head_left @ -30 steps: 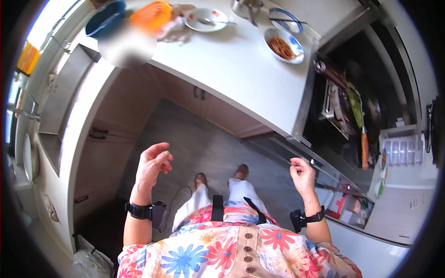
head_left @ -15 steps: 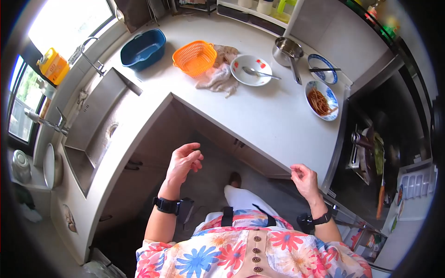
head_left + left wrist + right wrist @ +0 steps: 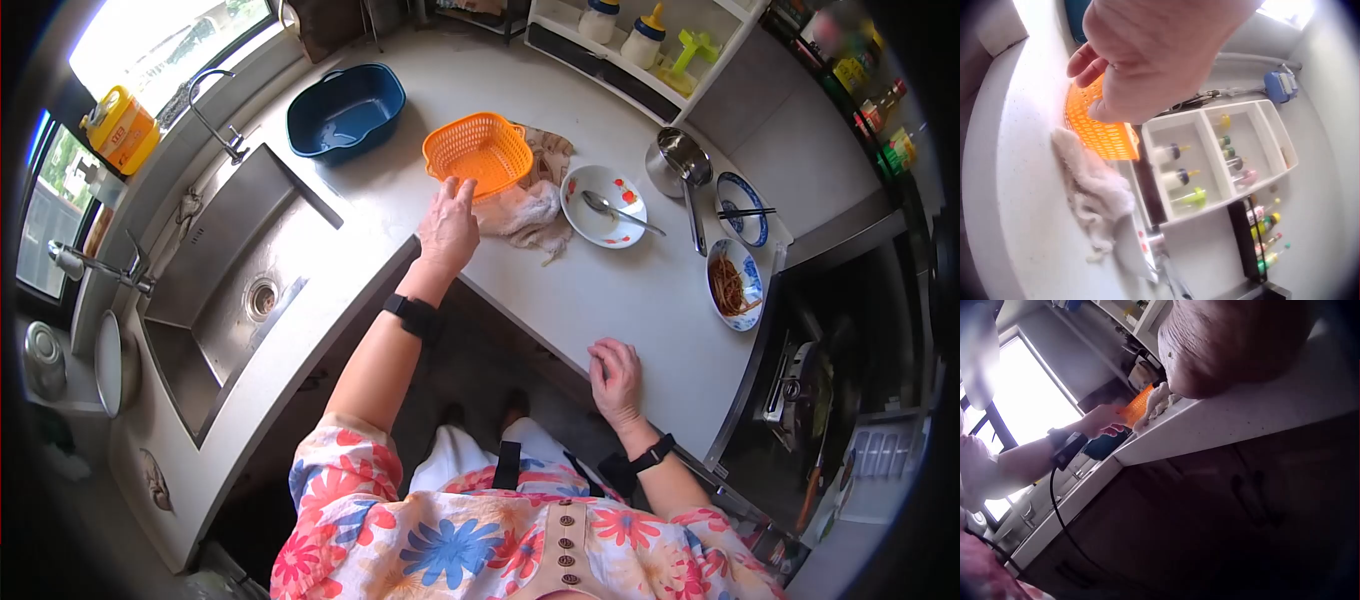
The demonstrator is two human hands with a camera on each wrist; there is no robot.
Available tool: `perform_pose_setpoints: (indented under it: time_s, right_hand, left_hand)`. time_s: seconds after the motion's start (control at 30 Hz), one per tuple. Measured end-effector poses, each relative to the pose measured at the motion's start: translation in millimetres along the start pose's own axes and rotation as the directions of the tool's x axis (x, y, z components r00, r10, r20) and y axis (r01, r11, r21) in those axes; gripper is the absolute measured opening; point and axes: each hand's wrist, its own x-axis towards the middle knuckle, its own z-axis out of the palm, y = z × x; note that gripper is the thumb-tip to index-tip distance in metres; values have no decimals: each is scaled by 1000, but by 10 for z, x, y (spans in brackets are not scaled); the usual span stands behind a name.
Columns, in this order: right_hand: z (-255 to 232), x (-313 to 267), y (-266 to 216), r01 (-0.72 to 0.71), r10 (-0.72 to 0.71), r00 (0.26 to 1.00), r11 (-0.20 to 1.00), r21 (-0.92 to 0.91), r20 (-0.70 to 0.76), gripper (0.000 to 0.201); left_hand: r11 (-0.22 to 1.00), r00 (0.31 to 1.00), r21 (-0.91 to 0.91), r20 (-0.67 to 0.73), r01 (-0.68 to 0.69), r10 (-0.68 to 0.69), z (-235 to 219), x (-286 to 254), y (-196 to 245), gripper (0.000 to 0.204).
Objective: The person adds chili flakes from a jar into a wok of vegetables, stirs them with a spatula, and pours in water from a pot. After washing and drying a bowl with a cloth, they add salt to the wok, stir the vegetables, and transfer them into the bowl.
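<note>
My left hand [image 3: 449,228] reaches over the counter, its fingertips right at the near rim of an orange perforated plastic basket [image 3: 480,150]. In the left wrist view the fingers overlap the basket [image 3: 1100,128], spread and lightly bent. Beneath and beside the basket lies a crumpled pale cloth [image 3: 525,207]. My right hand [image 3: 614,380] hovers at the counter's front edge with loosely curled fingers and holds nothing. A white bowl [image 3: 590,225] with a spoon [image 3: 625,213] in it stands right of the cloth.
A dark blue basin [image 3: 345,140] stands beside the steel sink [image 3: 240,280] on the left. To the right are a saucepan [image 3: 665,175], a blue-rimmed plate [image 3: 733,192] with chopsticks, and a bowl of brown strips [image 3: 733,285]. The stove [image 3: 800,300] borders the counter's right end.
My left hand has moved forward from above the floor to the orange basket. My right hand has come to the counter's edge. The view has turned toward the sink side.
</note>
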Motion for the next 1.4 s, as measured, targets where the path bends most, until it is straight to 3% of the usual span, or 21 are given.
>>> perform_pose_setpoints:
  time_s: [0.07,0.17,0.23,0.3,0.4,0.5,0.6,0.63,0.7,0.73,0.87,0.9,0.93,0.97,1.03,1.1,1.13,1.2,1.23,1.33,1.4]
  right_hand:
    - [80,-35,28,-13,9,998,998,-63,-69,11]
    - [98,-11,-16,-57,40,991,989,-136,-125,11]
    - [117,-21,-14,-70,46,985,987,-142,-166,11]
    - [126,-43,-37,-105,77,981,982,-157,-176,10]
    - [127,-43,0,-92,62,979,984,-154,-192,10]
    - [206,-80,29,-67,36,981,985,-157,-191,7]
    - [279,-129,95,-16,-13,987,984,-178,-160,8]
    - [270,-127,79,12,-48,987,975,-223,-156,9]
    - [314,-153,35,62,-84,990,981,-184,-117,8]
    - [392,-192,86,122,-150,978,975,-188,-144,7]
    - [565,-305,284,67,-84,992,983,-170,-97,15]
    - [549,-170,419,32,-49,993,986,-165,-105,17]
    - [552,-217,497,42,-53,997,978,-203,-51,18]
    - [568,-238,477,47,-56,998,966,-253,-25,19]
    - [644,-514,18,63,-62,998,976,-208,8,20]
    - [756,-1093,-555,99,-98,995,994,-39,31,19]
    - [639,-1180,-376,112,-115,993,991,79,33,16]
    - [751,-1896,-493,1,-49,968,982,191,247,13]
    - [801,-2284,-606,29,-84,943,984,173,322,11]
    - [980,-3406,-605,-166,49,872,966,200,487,10]
    - [1044,-4048,-759,-333,181,753,934,129,632,9]
  left_hand:
    - [999,998,46,59,25,-27,126,151,-130,35]
    - [995,993,0,-65,-102,102,311,275,-415,8]
    - [977,990,-192,-128,-87,63,253,219,-482,9]
    - [911,991,-410,-133,-47,-9,-73,-4,-379,12]
    - [873,997,-487,-72,3,-43,-558,-588,-299,13]
    - [806,999,-590,-1,-39,48,-869,-1420,-378,11]
    - [858,968,-472,230,202,-101,-913,-2496,-558,12]
    - [951,975,-291,219,104,-39,-850,-2873,-689,13]
    - [963,915,-92,346,254,-208,-870,-3662,-855,15]
    - [968,913,33,324,250,-247,-883,-4092,-954,15]
    - [795,679,156,440,586,-587,-1007,-5736,-1193,20]
    - [668,531,164,484,726,-696,-980,-5833,-1312,22]
    - [475,311,200,534,857,-786,-1037,-6183,-1238,24]
    - [512,355,239,485,825,-799,-1000,-6524,-1323,29]
    - [403,205,338,493,851,-846,-1074,-7072,-1438,29]
    - [355,153,380,469,854,-870,-1108,-7645,-1548,30]
    - [379,181,433,431,818,-884,-967,-7286,-1510,31]
    - [392,158,508,443,767,-882,-1029,-7298,-1447,32]
    - [404,143,554,454,728,-879,-1000,-7324,-1456,32]
    - [416,133,572,470,707,-872,-879,-7374,-1584,33]
    - [408,102,564,494,718,-863,-788,-7547,-1812,33]
